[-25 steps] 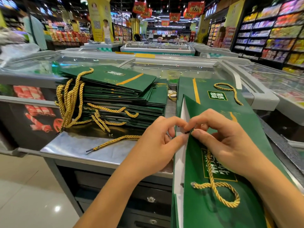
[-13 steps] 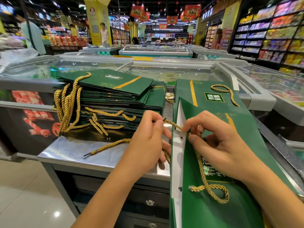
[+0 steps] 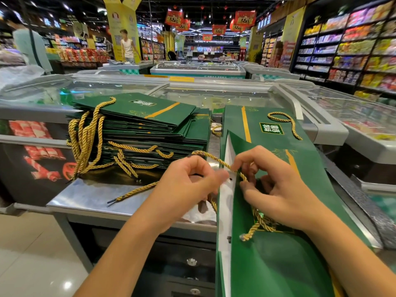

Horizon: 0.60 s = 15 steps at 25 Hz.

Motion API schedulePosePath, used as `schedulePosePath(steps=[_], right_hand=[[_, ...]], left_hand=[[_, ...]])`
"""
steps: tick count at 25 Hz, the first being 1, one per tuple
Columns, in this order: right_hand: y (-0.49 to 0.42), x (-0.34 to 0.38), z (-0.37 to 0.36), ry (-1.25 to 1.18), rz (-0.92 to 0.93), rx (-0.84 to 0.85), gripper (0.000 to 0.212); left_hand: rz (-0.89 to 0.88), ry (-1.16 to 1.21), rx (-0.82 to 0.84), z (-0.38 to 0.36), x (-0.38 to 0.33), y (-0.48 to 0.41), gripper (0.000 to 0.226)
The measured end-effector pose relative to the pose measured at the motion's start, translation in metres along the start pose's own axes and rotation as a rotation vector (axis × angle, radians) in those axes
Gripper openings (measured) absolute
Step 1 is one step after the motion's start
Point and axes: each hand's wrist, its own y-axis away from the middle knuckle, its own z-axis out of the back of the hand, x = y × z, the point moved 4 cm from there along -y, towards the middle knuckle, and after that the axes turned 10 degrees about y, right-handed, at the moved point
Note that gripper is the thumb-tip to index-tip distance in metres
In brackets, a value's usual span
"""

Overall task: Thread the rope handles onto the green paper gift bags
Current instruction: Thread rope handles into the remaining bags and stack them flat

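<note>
While one handle is only half fitted: the task is judged well advanced yet unfinished.
Bag in work: a green paper gift bag (image 3: 278,264) is laid at the right, its open rim between the hands, over a second bag (image 3: 235,118).
Rope: one gold rope (image 3: 214,159) is carried across the white rim, its knotted end left on the bag's face.
Left hand (image 3: 188,183): fingers are curled, thumb pressed to the rim; the paper seems pinched.
Right hand (image 3: 276,189): the rope is pinched by the fingertips just inside the rim.
Done: a tall stack (image 3: 128,112) with handles hanging, too many to be counted.
Remaining: this handle; one loose rope (image 3: 132,192) on the steel counter (image 3: 85,198).
Counted: two hands, two bags at right, one stack.
</note>
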Motion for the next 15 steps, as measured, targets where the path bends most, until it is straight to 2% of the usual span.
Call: schedulePosePath(steps=[2, 4, 7, 10, 15], right_hand=[[0.001, 0.0, 0.0, 0.006, -0.004, 0.009, 0.04], [0.0, 0.0, 0.0, 0.046, -0.008, 0.02, 0.042], [-0.001, -0.003, -0.003, 0.094, -0.036, 0.041, 0.045], [-0.001, -0.006, -0.002, -0.008, -0.136, 0.025, 0.049], [-0.011, 0.001, 0.01, 0.021, -0.231, 0.123, 0.032]], left_hand=[[-0.006, -0.103, 0.015, -0.001, 0.002, 0.0, 0.04], [0.007, -0.099, 0.055, -0.003, 0.002, -0.001, 0.046], [-0.002, -0.212, 0.098, -0.005, 0.001, 0.001, 0.031], [-0.021, -0.263, 0.072, -0.006, 0.001, 0.003, 0.022], [-0.047, -0.197, 0.042, 0.0, -0.003, 0.002, 0.033]])
